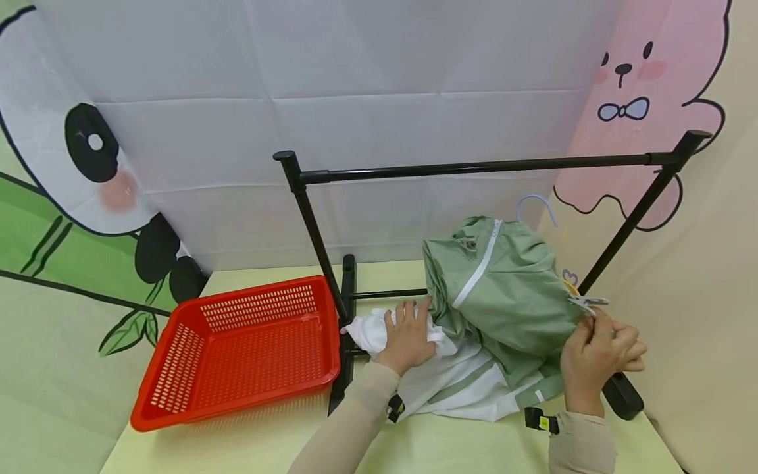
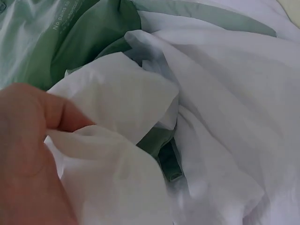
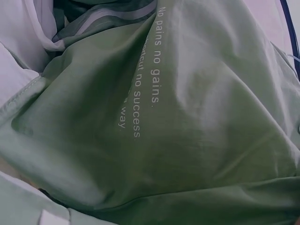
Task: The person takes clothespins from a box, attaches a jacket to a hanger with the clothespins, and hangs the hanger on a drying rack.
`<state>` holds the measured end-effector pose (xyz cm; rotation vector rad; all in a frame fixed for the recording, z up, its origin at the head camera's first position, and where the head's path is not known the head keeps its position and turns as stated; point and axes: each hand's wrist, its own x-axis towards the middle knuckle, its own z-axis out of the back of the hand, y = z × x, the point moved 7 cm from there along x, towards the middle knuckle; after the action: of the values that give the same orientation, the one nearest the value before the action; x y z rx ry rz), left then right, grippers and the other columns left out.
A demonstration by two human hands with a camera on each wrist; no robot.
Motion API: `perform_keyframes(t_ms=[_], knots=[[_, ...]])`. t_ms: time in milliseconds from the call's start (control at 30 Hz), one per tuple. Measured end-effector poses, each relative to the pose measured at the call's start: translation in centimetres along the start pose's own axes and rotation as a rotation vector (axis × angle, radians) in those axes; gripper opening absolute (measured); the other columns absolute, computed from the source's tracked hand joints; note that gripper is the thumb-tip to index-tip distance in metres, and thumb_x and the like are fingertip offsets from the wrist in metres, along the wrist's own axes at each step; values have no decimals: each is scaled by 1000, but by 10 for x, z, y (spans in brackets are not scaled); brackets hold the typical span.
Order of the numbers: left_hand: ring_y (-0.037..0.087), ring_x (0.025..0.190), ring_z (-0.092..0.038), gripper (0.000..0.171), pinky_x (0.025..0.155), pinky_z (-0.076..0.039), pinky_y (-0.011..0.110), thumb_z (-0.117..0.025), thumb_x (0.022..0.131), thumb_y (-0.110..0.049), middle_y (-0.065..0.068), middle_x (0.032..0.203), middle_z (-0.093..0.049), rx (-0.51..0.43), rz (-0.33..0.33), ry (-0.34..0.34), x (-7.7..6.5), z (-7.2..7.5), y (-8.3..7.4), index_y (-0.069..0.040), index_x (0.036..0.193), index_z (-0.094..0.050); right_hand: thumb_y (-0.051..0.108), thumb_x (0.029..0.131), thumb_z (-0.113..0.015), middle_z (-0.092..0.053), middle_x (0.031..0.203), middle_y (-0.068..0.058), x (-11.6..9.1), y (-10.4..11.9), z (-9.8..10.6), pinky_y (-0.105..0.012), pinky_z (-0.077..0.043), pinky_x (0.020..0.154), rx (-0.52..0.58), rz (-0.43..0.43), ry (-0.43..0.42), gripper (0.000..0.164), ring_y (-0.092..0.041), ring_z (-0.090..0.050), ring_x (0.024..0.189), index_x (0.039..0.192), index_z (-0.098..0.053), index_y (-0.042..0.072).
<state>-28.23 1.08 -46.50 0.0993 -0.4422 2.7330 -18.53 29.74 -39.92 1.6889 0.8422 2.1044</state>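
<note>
A green and white jacket (image 1: pixel 509 289) with a white zip lies bunched under the rail of a black clothes rack (image 1: pixel 474 169). My left hand (image 1: pixel 407 337) is on its crumpled white cloth (image 1: pixel 370 332); in the left wrist view this hand (image 2: pixel 28 154) grips a fold of white fabric (image 2: pixel 112 164). At the jacket's right edge my right hand (image 1: pixel 601 349) pinches a small silvery clip (image 1: pixel 586 301) between thumb and forefinger. A light blue hanger hook (image 1: pixel 535 199) rises behind the garment. Printed lettering (image 3: pixel 154 70) shows on the green cloth in the right wrist view.
A red plastic basket (image 1: pixel 254 362) stands left of the rack on the pale yellow table (image 1: pixel 414 447). The rack's right foot (image 1: pixel 623 395) is beside my right wrist. Behind is a cloth backdrop (image 1: pixel 414 79) with cartoon animals. Yellow and purple bits (image 1: pixel 570 280) show near the clip.
</note>
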Motion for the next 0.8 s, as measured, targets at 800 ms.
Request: perform_keyframes(t_ms=[800], knots=[[41, 149, -8, 142, 111, -17, 65, -85, 60, -67, 20, 160, -16, -69, 9, 35, -2, 19, 11, -13, 160, 0, 26, 99, -57, -40, 87, -26, -3, 6, -8, -38, -6, 79, 95, 61, 61, 31, -2, -15, 90, 95, -66, -4]])
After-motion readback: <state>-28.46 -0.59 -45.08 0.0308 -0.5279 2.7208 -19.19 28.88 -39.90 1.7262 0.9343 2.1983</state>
